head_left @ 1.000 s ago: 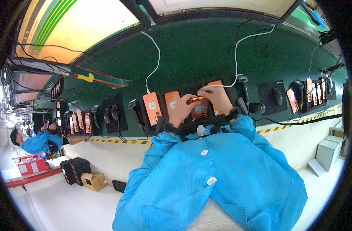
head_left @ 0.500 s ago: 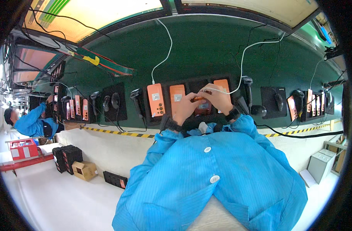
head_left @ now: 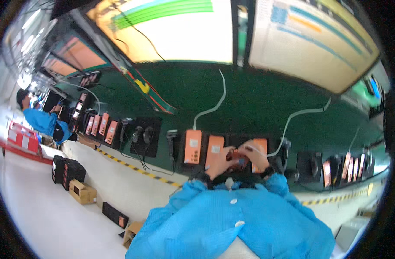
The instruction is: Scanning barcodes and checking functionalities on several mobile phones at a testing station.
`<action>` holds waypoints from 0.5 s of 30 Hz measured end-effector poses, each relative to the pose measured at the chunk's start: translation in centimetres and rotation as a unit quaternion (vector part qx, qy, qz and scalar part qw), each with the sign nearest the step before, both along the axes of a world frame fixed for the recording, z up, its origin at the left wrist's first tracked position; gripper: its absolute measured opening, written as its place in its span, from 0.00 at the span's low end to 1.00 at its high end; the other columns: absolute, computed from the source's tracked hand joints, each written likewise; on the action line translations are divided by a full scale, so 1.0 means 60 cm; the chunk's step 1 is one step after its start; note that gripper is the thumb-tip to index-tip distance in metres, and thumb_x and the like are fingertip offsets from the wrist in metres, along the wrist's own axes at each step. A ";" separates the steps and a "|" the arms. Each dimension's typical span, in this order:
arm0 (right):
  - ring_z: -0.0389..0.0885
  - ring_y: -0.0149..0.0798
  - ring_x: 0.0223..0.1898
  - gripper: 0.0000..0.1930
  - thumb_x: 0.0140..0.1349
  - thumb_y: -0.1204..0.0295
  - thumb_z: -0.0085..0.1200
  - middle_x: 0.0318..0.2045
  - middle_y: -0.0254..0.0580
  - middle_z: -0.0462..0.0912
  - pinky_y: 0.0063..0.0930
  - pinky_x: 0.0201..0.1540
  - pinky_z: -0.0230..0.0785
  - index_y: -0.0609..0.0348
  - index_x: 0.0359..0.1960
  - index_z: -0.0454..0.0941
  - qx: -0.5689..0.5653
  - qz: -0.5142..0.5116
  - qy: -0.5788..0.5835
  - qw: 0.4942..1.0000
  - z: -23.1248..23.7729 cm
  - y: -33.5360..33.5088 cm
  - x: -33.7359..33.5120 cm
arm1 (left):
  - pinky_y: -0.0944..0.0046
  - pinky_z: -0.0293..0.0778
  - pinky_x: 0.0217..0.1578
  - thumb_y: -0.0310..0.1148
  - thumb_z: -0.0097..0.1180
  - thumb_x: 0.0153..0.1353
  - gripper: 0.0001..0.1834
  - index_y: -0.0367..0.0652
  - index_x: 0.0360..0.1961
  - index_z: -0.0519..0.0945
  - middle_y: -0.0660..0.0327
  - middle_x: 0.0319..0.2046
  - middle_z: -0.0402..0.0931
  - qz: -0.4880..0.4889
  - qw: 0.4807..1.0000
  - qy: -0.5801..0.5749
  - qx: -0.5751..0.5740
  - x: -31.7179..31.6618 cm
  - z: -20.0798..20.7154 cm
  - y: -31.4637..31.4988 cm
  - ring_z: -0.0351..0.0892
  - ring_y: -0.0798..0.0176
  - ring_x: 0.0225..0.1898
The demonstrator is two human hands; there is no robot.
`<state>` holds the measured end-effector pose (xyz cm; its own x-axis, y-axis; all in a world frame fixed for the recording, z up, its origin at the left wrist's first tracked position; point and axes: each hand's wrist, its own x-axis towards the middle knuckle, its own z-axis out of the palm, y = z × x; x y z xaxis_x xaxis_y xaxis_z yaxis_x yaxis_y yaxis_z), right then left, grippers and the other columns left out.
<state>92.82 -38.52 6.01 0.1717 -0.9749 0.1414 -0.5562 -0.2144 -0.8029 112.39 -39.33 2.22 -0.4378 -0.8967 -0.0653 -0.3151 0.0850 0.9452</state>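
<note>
My left hand [head_left: 220,163] is closed around an orange phone [head_left: 237,159], blurred by motion and held between my two hands. My right hand [head_left: 258,159] pinches the end of a white cable [head_left: 288,121] against the phone; whether the plug sits in it is hidden by my fingers. Below lies a black tray [head_left: 205,136] of orange phones. One phone [head_left: 192,149] at its left end has another white cable [head_left: 223,88] at its top edge. Beside it rests a second phone [head_left: 214,149], partly behind my left hand. A third phone [head_left: 261,144] lies behind my right hand.
Two lit monitors [head_left: 176,34] stand at the back of the green table [head_left: 249,103]. Handheld scanners [head_left: 172,140] flank the tray. Mouse pads [head_left: 146,144] and more phones [head_left: 112,131] lie to both sides. A co-worker [head_left: 42,121] in blue works at far left. Cartons [head_left: 83,193] stand on the floor.
The view has tilted up and turned, so the monitors show more and the table sits lower in it. My hands stay together at the phone and cable, above the tray.
</note>
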 end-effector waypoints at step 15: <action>0.74 0.35 0.41 0.17 0.54 0.74 0.59 0.47 0.44 0.70 0.26 0.45 0.70 0.61 0.47 0.76 0.168 -0.060 -0.092 0.980 -0.082 -0.146 -0.060 | 0.64 0.73 0.46 0.32 0.55 0.61 0.17 0.34 0.48 0.74 0.55 0.40 0.78 0.114 0.984 -0.018 0.138 0.224 -0.086 -0.027 0.78 0.62 0.43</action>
